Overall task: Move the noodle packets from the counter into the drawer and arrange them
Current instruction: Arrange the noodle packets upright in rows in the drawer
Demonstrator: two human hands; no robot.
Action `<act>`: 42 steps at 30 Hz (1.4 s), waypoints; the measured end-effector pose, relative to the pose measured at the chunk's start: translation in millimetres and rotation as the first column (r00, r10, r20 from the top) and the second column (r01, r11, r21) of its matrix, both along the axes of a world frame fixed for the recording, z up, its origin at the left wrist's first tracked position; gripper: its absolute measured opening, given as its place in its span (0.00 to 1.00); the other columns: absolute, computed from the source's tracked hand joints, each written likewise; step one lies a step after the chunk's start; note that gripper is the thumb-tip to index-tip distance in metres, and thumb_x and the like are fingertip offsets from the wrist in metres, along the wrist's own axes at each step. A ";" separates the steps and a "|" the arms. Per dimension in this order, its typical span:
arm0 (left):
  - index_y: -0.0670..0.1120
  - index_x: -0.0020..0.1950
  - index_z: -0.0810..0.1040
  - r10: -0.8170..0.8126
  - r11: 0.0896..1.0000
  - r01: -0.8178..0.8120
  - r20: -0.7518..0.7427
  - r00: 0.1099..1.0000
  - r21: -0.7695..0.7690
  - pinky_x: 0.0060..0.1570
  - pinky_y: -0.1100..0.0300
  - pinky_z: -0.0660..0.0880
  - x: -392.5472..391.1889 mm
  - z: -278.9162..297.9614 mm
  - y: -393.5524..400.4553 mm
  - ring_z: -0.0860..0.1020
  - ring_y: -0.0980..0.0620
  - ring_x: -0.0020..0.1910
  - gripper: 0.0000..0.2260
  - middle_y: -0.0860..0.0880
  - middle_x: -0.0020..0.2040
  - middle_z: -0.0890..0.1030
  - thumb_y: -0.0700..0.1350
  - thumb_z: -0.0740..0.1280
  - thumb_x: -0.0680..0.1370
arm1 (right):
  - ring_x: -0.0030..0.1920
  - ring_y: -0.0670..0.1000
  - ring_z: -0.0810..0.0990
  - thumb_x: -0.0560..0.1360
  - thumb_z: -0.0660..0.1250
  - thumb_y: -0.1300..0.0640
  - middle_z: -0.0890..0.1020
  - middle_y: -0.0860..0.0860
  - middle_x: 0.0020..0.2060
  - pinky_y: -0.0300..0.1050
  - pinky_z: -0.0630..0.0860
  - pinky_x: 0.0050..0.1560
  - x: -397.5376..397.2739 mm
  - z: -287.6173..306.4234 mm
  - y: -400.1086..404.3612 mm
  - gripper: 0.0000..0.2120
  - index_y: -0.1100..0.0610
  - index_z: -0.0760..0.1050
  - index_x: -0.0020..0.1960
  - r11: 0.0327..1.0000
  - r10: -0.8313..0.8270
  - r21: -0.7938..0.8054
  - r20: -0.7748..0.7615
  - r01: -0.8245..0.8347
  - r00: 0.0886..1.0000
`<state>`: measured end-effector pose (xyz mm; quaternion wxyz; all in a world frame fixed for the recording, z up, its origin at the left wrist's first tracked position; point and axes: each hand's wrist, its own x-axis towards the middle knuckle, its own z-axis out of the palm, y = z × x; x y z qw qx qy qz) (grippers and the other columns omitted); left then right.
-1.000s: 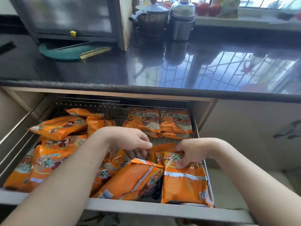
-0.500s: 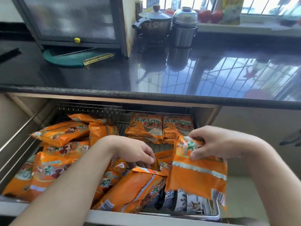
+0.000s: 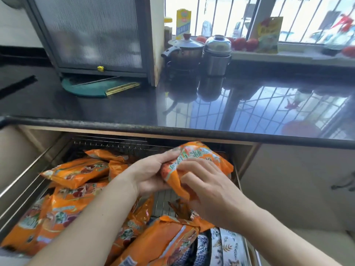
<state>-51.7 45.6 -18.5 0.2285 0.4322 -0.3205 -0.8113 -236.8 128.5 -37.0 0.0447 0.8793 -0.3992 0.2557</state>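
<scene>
An open drawer (image 3: 25, 179) with a wire basket sits under the black counter (image 3: 134, 106). Several orange noodle packets (image 3: 75, 173) lie jumbled in its left and front parts. Both hands hold one orange packet (image 3: 199, 156) lifted over the drawer's back right area. My left hand (image 3: 149, 175) grips its left end from below. My right hand (image 3: 209, 191) holds it from the front, fingers curled over the wrapper. The packets at the back right are hidden behind it.
Patterned bowls or plates (image 3: 221, 244) stand on edge at the drawer's front right. On the counter are a lidded pot (image 3: 184, 50), a steel container (image 3: 216, 54), a green round board (image 3: 86, 89) and a glass-door cabinet (image 3: 92, 35).
My right hand lifted the front right packet up and toward the back. My left hand left the middle packets and joined it on the lifted packet. The bowls beneath became visible.
</scene>
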 end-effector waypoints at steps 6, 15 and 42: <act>0.41 0.68 0.75 -0.073 0.988 0.081 0.065 0.995 -0.130 0.53 0.42 0.83 8.1 7.4 -2.2 0.85 0.44 0.51 0.18 0.39 0.58 0.85 0.45 0.70 0.80 | 0.54 0.51 0.80 0.79 0.62 0.48 0.81 0.50 0.50 0.48 0.75 0.54 -25.9 11.8 0.0 0.14 0.58 0.79 0.47 0.958 -0.269 0.112 0.664 0.263 0.697; 0.39 0.68 0.74 -0.264 0.896 0.305 0.166 0.950 -0.322 0.65 0.35 0.75 24.8 11.2 -4.9 0.80 0.33 0.64 0.21 0.34 0.63 0.82 0.40 0.75 0.77 | 0.51 0.58 0.87 0.78 0.61 0.33 0.86 0.58 0.55 0.56 0.83 0.52 -31.1 12.0 -6.2 0.28 0.53 0.76 0.66 0.252 -0.766 0.929 0.363 -0.273 0.531; 0.45 0.72 0.71 -0.339 0.874 0.382 0.188 0.922 -0.301 0.67 0.36 0.74 8.3 6.7 3.6 0.80 0.35 0.64 0.18 0.39 0.64 0.82 0.48 0.65 0.84 | 0.50 0.60 0.87 0.72 0.75 0.48 0.87 0.59 0.50 0.59 0.82 0.54 -56.7 6.6 -10.4 0.24 0.58 0.74 0.62 0.479 -0.795 0.839 0.539 -0.258 0.277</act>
